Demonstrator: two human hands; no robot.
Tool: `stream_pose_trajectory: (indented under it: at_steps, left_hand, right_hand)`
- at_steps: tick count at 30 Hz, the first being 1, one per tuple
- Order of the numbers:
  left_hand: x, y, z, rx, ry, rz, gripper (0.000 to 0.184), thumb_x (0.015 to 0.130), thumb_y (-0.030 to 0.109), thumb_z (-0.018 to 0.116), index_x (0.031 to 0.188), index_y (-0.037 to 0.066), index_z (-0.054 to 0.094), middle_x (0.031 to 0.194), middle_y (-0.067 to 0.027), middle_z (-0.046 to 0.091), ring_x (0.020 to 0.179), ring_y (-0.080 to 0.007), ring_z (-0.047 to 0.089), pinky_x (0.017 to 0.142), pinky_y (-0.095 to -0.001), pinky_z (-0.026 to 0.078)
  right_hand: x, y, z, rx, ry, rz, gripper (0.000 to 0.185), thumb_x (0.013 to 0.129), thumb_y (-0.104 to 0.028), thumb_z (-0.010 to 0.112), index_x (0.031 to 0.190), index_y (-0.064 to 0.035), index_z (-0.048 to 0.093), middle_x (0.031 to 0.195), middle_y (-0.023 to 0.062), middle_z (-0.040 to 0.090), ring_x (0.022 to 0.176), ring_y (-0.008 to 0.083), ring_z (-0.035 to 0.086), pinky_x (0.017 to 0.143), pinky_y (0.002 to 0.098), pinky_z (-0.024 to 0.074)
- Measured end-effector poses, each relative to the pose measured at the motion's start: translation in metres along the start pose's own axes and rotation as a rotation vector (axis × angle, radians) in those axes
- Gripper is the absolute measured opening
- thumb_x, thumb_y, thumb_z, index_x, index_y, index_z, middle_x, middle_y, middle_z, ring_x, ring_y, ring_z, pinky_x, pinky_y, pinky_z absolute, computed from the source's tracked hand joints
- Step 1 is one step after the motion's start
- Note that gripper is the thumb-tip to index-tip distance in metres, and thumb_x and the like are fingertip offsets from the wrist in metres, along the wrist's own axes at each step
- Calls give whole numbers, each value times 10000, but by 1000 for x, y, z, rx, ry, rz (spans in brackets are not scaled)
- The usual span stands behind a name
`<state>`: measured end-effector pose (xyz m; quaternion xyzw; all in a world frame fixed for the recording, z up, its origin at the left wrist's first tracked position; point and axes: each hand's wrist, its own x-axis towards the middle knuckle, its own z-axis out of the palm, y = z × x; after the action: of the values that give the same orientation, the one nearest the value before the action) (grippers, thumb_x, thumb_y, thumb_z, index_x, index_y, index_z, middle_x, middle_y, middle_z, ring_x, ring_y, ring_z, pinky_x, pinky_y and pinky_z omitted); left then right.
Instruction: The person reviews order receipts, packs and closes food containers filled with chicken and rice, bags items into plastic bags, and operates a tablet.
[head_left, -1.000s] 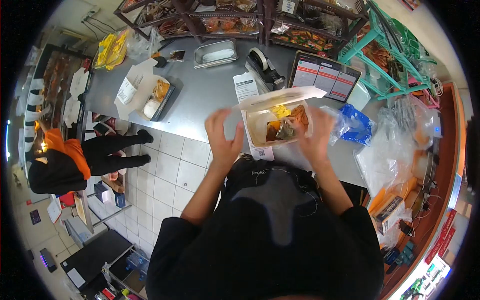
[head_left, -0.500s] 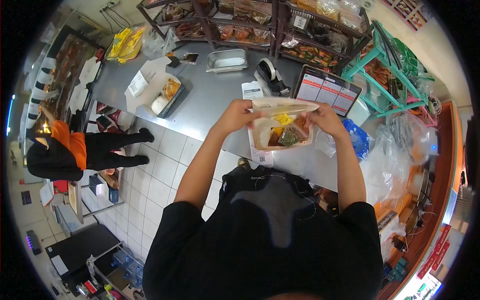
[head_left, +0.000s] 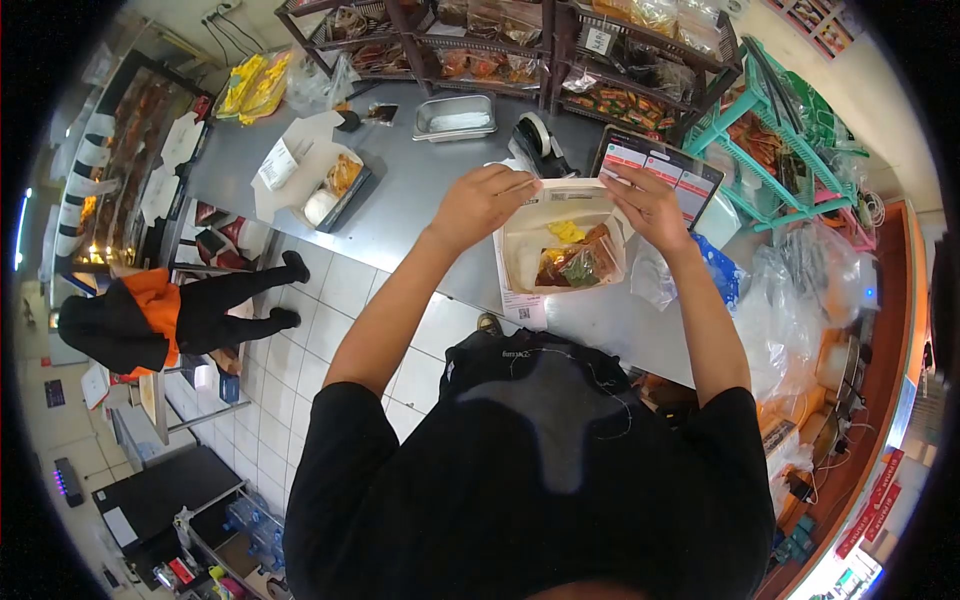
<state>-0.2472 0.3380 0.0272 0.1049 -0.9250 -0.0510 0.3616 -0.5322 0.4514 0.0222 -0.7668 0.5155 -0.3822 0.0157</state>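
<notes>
A paper takeaway box (head_left: pixel 513 262) stands on the counter in front of me, its lid raised at the far side. Inside lie small clear sachets of dark and green sauce or seasoning (head_left: pixel 578 266) and a yellow item (head_left: pixel 566 232). My left hand (head_left: pixel 485 208) pinches the lid's upper edge on the left. On the right side of the same edge, the fingers of my right hand (head_left: pixel 650 208) close over the lid. A printed slip (head_left: pixel 524 310) sticks out from under the box.
Another open box with rice and food (head_left: pixel 345 195) sits to the left. Behind are a metal tray (head_left: pixel 455 118), a tape dispenser (head_left: pixel 540 145), a tablet (head_left: pixel 660 170) and shelves of packets (head_left: pixel 490 65). Plastic bags (head_left: pixel 790 300) lie right. A person (head_left: pixel 130 315) works at far left.
The lid, which leaned forward over the box, is now tilted back, showing more of the inside. Both hands moved slightly away from me with it. The other person has bent over.
</notes>
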Motion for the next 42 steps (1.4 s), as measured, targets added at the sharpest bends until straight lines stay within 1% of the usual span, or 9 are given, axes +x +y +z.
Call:
stream_pose_trajectory:
  at_steps: [4, 7, 15, 20, 23, 27, 28, 32, 42]
  left_hand:
    - [2, -1, 3, -464, -103, -380, 202, 860, 168, 748, 991, 16, 761, 921, -99, 737, 831, -219, 690, 752, -332, 555]
    - [27, -2, 4, -655, -290, -785, 236, 865, 209, 749, 855, -27, 741, 911, -139, 742, 799, -230, 716, 727, -339, 555]
    - [-46, 20, -6, -367, -230, -435, 406, 852, 83, 680, 1256, 82, 650, 1176, -122, 706, 1040, -318, 677, 921, -400, 533]
    - [-126, 97, -6, 84, -857, -271, 781, 893, 219, 626, 1553, 71, 235, 1636, -208, 125, 1504, -407, 155, 1219, -465, 206]
    - [-147, 109, 22, -431, -512, -524, 818, 946, 244, 610, 1550, -33, 134, 1612, -300, 58, 1499, -446, 110, 1223, -471, 175]
    - [-106, 128, 30, -968, -82, -1207, 637, 998, 147, 574, 1502, -90, 266, 1462, -307, 433, 1353, -365, 469, 1084, -401, 417]
    - [-119, 119, 54, -883, 83, -1111, 529, 996, 131, 593, 1432, -96, 399, 1323, -242, 585, 1182, -278, 609, 956, -336, 504]
    - [-95, 104, 46, -1094, 226, -1492, 468, 928, 112, 701, 1300, -85, 497, 1267, -214, 592, 1145, -239, 595, 931, -347, 510]
    - [-91, 90, 39, -1099, 193, -1555, 624, 881, 159, 764, 1343, -89, 427, 1279, -225, 564, 1094, -237, 601, 906, -330, 512]
  right_hand:
    - [12, 3, -2, 380, -159, 442, 178, 874, -154, 723, 1011, -48, 761, 935, 99, 731, 824, 235, 688, 771, 333, 535]
    - [23, 13, 2, 369, -229, 393, 197, 883, -200, 724, 971, -27, 756, 868, 105, 718, 774, 228, 672, 734, 330, 517]
    - [-40, -8, -24, 137, -246, 264, 386, 813, -46, 688, 1198, -80, 690, 1256, 126, 642, 1020, 318, 646, 920, 376, 524]
    - [-132, -46, 4, -180, -269, 194, 435, 813, 27, 615, 1242, -26, 664, 1333, 140, 611, 1101, 362, 625, 1006, 437, 478]
    - [-138, -60, 24, 191, 31, 410, 375, 867, -4, 604, 1239, 13, 645, 1322, 193, 608, 1072, 336, 633, 1006, 411, 471]
    - [-118, -57, 50, 517, 165, 1002, 357, 982, -143, 580, 1303, 8, 541, 1181, 151, 659, 1035, 202, 630, 934, 346, 489]
    - [-118, -50, 54, 577, 157, 1021, 365, 978, -154, 590, 1303, 4, 536, 1159, 135, 662, 1017, 188, 629, 911, 338, 494]
    - [-115, -33, 57, 671, 119, 1080, 383, 954, -198, 638, 1274, -8, 549, 1092, 96, 672, 955, 160, 626, 842, 313, 504]
    - [-88, -36, 15, 631, -78, 1151, 424, 895, -295, 710, 1183, 8, 641, 1070, 125, 691, 939, 187, 643, 843, 319, 505]
